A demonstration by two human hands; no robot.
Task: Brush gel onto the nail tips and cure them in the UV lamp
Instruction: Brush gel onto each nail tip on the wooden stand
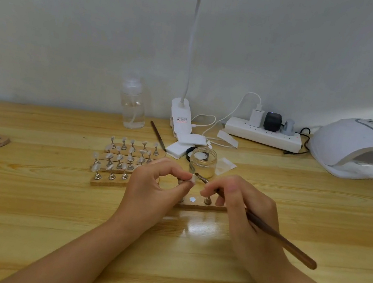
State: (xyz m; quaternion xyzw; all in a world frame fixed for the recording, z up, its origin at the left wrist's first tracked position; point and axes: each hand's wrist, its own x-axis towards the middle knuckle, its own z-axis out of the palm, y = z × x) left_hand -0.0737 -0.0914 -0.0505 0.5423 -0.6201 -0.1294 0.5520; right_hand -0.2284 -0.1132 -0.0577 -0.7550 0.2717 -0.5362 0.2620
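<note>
UV lamp (360, 149) (right side cropped)

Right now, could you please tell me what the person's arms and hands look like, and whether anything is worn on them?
Both forearms are bare up to the frame edge: no sleeves, gloves, watch or bracelet show. The left hand and right hand carry no visible rings. The fingers are slender. The few nails that show look short and unpainted, though they are small in this view.
</note>
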